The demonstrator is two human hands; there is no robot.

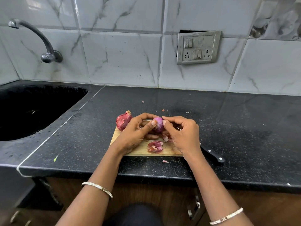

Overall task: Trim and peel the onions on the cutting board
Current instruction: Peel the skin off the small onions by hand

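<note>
from the head camera, both hands meet above the far part of a wooden cutting board [143,149] that lies on a black speckled counter [228,121]. the left hand [136,132] curls around a small purple onion [158,124], its thumb pressed on the near face and its fingers wrapped behind. the right hand [182,132] pinches at the onion's right side with thumb and forefinger, the other fingers folded in. this onion looks mostly bare of its dry skin and is held just above the board. a 2nd onion [123,120], still in its reddish papery skin, sits at the board's far left corner, just beside the left hand. loose peels [155,146] lie on the board below the hands, and more scraps sit under the right hand. 1 small peel scrap [165,161] lies on the counter near the board's front edge. a knife with a black handle [211,154] rests on the counter to the right, partly hidden by the right wrist. a dark sink [32,110] is set in at the left, under a tap [39,39] on the tiled wall.
</note>
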